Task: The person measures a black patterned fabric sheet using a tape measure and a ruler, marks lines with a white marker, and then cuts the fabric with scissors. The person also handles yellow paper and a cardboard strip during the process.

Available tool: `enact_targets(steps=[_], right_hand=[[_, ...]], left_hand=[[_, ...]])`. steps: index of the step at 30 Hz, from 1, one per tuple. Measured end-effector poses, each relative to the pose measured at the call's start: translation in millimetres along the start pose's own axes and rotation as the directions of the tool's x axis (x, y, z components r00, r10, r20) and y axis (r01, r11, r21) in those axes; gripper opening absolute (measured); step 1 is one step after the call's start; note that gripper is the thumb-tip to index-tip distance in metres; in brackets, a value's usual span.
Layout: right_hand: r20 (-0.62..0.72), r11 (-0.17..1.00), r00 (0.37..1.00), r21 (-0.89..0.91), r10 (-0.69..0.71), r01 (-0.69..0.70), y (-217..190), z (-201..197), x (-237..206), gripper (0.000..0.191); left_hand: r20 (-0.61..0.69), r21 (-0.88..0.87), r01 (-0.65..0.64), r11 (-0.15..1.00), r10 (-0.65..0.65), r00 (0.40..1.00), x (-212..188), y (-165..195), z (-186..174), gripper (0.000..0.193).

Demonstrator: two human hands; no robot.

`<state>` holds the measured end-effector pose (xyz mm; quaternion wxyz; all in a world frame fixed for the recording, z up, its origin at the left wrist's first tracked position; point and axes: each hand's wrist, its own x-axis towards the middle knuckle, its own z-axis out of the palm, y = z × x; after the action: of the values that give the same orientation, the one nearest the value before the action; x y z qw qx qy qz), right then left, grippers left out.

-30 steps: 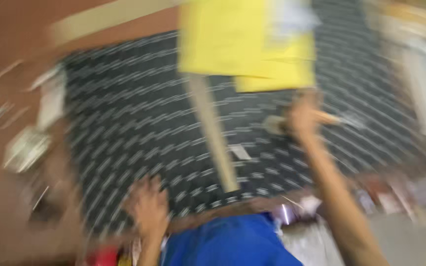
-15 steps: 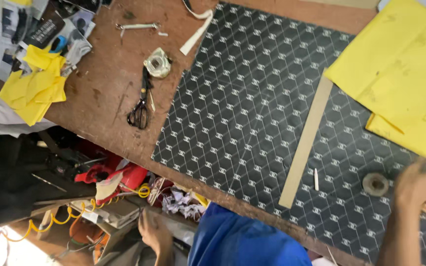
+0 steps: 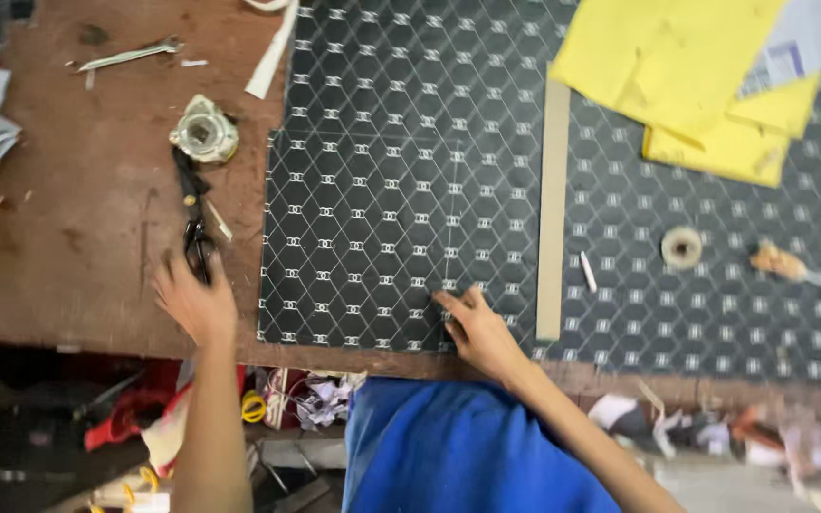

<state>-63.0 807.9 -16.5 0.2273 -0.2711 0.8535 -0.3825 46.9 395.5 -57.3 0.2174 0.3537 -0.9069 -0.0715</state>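
Note:
A black sheet with a white hexagon pattern (image 3: 401, 190) lies flat over the brown wooden table (image 3: 87, 218). My right hand (image 3: 477, 332) rests on the sheet near its front edge, fingers spread, just left of a long tan ruler strip (image 3: 553, 199). My left hand (image 3: 194, 302) is on the bare wood at the handles of black scissors (image 3: 194, 223); whether it grips them I cannot tell. A tape roll (image 3: 204, 133) sits just beyond the scissors.
Yellow paper sheets (image 3: 686, 76) cover the sheet's far right. A small tape ring (image 3: 681, 247), a white chalk piece (image 3: 587, 271) and a brush-like tool (image 3: 781, 261) lie on the right. Metal tweezers (image 3: 125, 55) lie far left. Clutter fills the floor below the table edge.
The view has swung right and closer. My left hand rose from below the table edge to the scissors. My right hand moved left from the tape ring onto the sheet's front edge.

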Motion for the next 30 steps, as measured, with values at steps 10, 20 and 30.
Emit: enact_targets(steps=[10, 20, 30], right_hand=[[-0.371, 0.940, 0.883, -0.064, 0.288, -0.334, -37, 54, 1, 0.044], [-0.247, 0.898, 0.923, 0.400, 0.296, -0.181, -108, 107, 30, 0.040], [0.309, -0.200, 0.878, 0.947, 0.366, -0.250, -147, 135, 27, 0.047]], left_hand=[[0.258, 0.095, 0.039, 0.995, -0.062, 0.964, 67, -59, 37, 0.044], [0.676, -0.708, 0.700, 0.096, -0.194, 0.711, 35, -118, -46, 0.022], [0.771, -0.491, 0.867, 0.080, 0.504, 0.390, -27, 61, -62, 0.029]])
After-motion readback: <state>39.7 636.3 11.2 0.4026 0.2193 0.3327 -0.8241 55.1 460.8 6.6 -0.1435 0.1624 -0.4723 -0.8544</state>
